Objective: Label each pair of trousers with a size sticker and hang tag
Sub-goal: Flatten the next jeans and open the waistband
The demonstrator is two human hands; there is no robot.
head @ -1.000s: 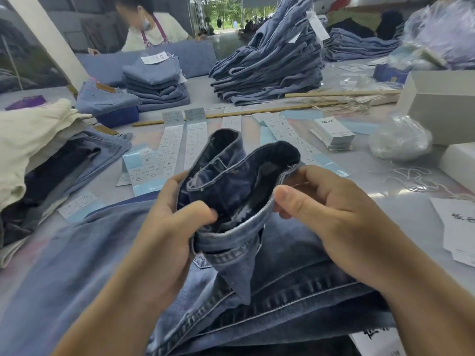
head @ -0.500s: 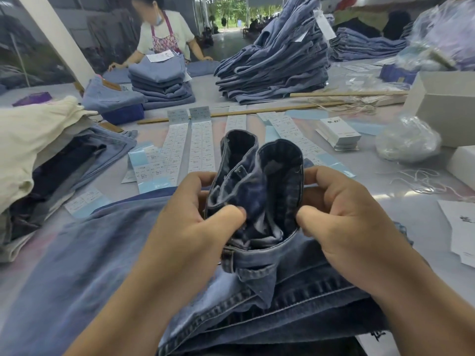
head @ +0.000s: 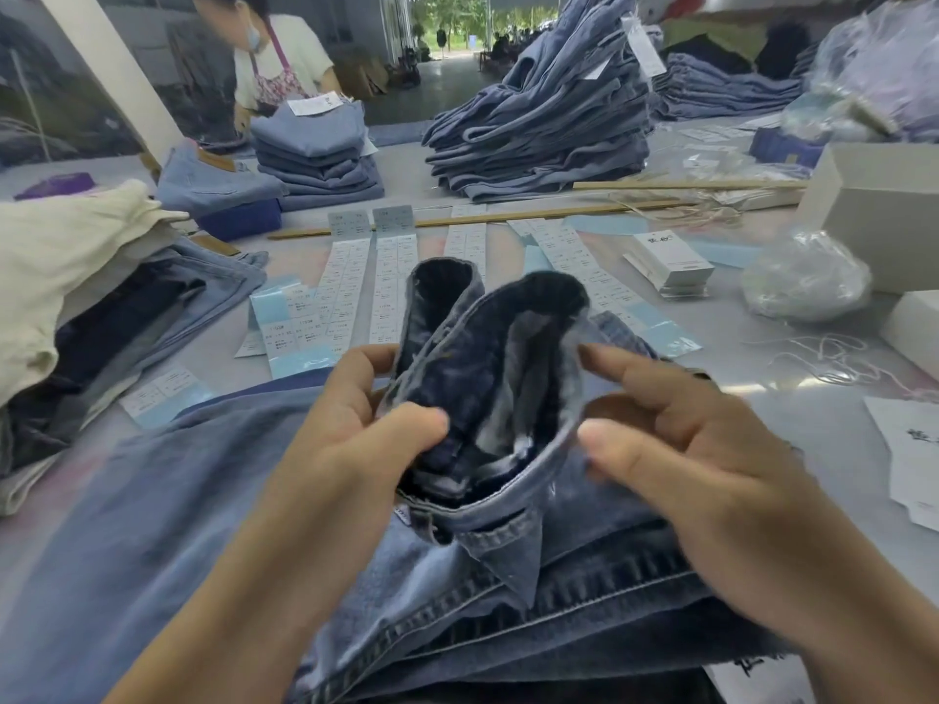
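Blue denim waistband (head: 488, 393) being pinched by left hand (head: 355, 439); right hand (head: 676, 449) at 3 o'clock, fingers narrowly parted, touching its edge; sticker sheets (head: 350, 276) at 12 o'clock.

Trousers (head: 213, 500) nearest on the table (head: 762, 378), sticker strips (head: 350, 276) behind them, hang tags (head: 670, 264) right (folded stacks (head: 315, 160) beyond)

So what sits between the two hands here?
In the head view, the opened waistband of the jeans stands between them: the left hand pinches its left edge, while the right hand has fingers spread at its right edge.
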